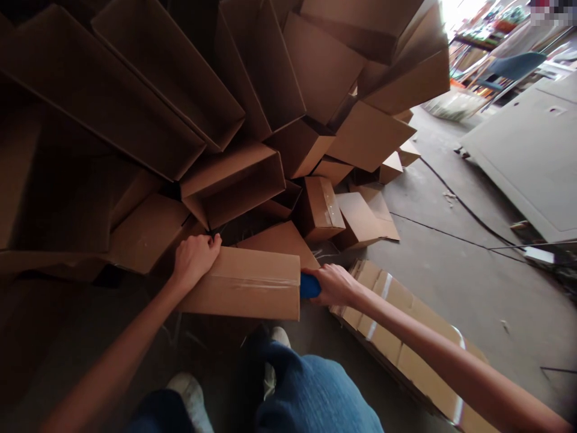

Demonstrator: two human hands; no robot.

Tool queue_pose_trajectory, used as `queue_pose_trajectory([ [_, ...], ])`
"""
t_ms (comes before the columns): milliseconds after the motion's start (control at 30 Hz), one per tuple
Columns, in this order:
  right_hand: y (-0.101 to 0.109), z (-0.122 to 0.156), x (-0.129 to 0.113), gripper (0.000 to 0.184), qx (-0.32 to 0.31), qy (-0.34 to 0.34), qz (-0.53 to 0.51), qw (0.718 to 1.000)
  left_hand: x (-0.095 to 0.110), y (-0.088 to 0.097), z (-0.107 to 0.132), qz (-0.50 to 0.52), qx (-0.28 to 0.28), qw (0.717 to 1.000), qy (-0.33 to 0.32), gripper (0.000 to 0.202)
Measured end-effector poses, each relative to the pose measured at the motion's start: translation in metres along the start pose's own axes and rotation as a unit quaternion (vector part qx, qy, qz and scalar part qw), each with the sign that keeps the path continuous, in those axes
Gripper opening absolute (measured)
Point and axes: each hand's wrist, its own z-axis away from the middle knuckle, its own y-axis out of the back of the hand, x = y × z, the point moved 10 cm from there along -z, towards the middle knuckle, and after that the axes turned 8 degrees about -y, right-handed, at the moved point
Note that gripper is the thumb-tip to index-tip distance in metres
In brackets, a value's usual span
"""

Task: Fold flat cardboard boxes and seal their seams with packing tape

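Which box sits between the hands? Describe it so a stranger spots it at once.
Start at the big heap of brown cardboard boxes and drop to its near foot, in front of the person's legs. There a closed box has a tape seam along its side, unlike the open-ended boxes behind. The left hand grips its top edge; the right hand holds a blue handle at its end.

Cardboard carton (238, 282) brown; cutter handle (310, 285) blue, seemingly.

Blue jeans (311, 397); white sneakers (192, 403)
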Motion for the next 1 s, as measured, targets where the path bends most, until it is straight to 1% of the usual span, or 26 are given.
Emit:
queue_pose_trajectory([
  [167,-0.021,0.022,0.006,0.080,0.008,-0.089,-0.017,0.996,0.002,0.001,0.001,0.000,0.002,1.000,-0.002,0.059],
  [200,-0.024,0.024,0.007,0.080,0.008,-0.097,-0.021,0.995,0.003,0.001,0.001,0.000,0.000,1.000,-0.004,0.059],
  [267,-0.022,0.021,0.007,0.080,0.004,-0.086,-0.022,0.996,0.004,0.002,0.001,0.000,-0.002,1.000,-0.006,0.059],
  [400,0.000,0.000,0.001,0.070,0.005,-0.024,-0.024,0.999,0.002,0.001,0.001,0.001,-0.001,1.000,-0.002,0.057],
  [467,0.005,-0.002,-0.002,0.066,0.011,-0.019,-0.026,0.999,0.002,0.002,0.002,0.002,0.002,1.000,-0.005,0.056],
  [533,0.000,0.007,-0.003,0.069,0.017,-0.046,-0.020,0.999,0.003,0.003,0.003,0.004,0.005,1.000,-0.008,0.055],
  [633,-0.015,0.026,-0.004,0.075,0.012,-0.105,-0.001,0.994,0.004,0.003,0.004,0.007,0.005,1.000,-0.004,0.056],
  [700,-0.018,0.032,-0.008,0.075,0.003,-0.114,0.008,0.993,0.004,0.003,0.006,0.008,0.004,1.000,-0.004,0.057],
  [767,-0.009,0.025,-0.015,0.069,-0.004,-0.093,0.013,0.996,0.004,0.003,0.006,0.007,0.002,1.000,-0.004,0.057],
  [833,0.005,0.012,-0.020,0.061,-0.006,-0.065,0.026,0.998,0.004,0.003,0.006,0.005,0.000,1.000,-0.005,0.057],
  [900,0.015,0.001,-0.024,0.058,-0.009,-0.046,0.043,0.998,0.003,0.002,0.005,0.003,-0.002,1.000,-0.005,0.057],
  [933,0.018,-0.002,-0.025,0.057,-0.007,-0.041,0.045,0.998,0.002,0.002,0.005,0.002,-0.002,1.000,-0.005,0.057],
  [1000,0.015,0.002,-0.024,0.059,0.001,-0.048,0.034,0.998,0.002,0.003,0.005,0.002,0.000,1.000,-0.005,0.057],
])
